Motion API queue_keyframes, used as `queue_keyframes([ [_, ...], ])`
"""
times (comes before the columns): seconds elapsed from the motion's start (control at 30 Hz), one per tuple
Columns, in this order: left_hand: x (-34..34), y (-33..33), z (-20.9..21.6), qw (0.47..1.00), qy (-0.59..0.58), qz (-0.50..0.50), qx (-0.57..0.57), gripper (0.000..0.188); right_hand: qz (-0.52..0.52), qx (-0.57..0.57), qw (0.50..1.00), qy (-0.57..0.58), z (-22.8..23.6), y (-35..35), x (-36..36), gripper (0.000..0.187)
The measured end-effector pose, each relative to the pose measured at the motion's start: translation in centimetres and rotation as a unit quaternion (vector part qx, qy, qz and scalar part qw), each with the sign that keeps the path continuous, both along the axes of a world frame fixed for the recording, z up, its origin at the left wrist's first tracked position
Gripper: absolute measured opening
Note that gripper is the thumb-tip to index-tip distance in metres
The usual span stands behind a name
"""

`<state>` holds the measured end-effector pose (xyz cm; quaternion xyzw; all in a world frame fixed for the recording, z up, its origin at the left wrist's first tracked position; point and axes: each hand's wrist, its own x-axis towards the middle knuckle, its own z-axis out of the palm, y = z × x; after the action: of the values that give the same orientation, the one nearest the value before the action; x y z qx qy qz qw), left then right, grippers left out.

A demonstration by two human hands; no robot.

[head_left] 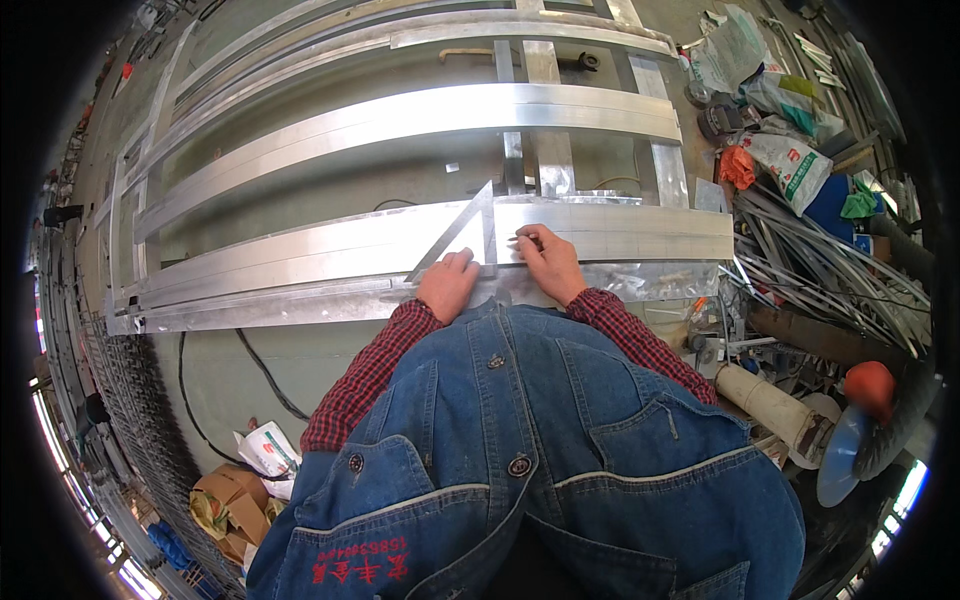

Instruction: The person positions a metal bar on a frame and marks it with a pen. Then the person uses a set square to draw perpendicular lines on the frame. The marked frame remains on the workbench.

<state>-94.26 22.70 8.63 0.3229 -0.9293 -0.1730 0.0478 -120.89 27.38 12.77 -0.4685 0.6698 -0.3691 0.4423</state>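
Observation:
A metal triangular set square (pixel 489 228) lies across the nearest wide silver metal strip (pixel 330 240), its point facing away from me. My left hand (pixel 447 284) holds the set square down at its near edge, fingers bent and pressed onto it. Just right of its upright edge, my right hand (pixel 550 262) pinches a small dark pen-like tool (pixel 516 239) with its tip close to the strip. Whether the tip touches the metal is too small to tell. The strip rests along the near side of a metal frame (pixel 556 160).
Another wide strip (pixel 400 120) spans the frame farther off. Thin metal offcuts (pixel 815 260) and sacks (pixel 790 170) are heaped on the right. A machine with a round blue disc (pixel 846 455) stands at lower right. A cardboard box (pixel 232 505) and black cables (pixel 270 372) are at lower left.

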Motion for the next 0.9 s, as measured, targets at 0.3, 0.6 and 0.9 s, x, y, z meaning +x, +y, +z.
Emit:
queue_keyframes([
  [0.3,-0.3,0.0,-0.5,1.0,0.005,0.006,0.01,0.024,0.043,-0.057,0.996,0.054,-0.8,0.0,-0.4,0.031],
  [0.6,-1.5,0.9,-1.5,0.999,-0.035,0.03,0.027,0.025,0.089,-0.035,0.995,0.019,-2.9,-1.0,-1.4,0.039],
  [0.9,-1.8,0.9,-3.2,0.999,0.014,0.029,-0.023,0.018,0.126,-0.073,0.986,0.076,-3.5,-3.1,-1.4,0.039],
])
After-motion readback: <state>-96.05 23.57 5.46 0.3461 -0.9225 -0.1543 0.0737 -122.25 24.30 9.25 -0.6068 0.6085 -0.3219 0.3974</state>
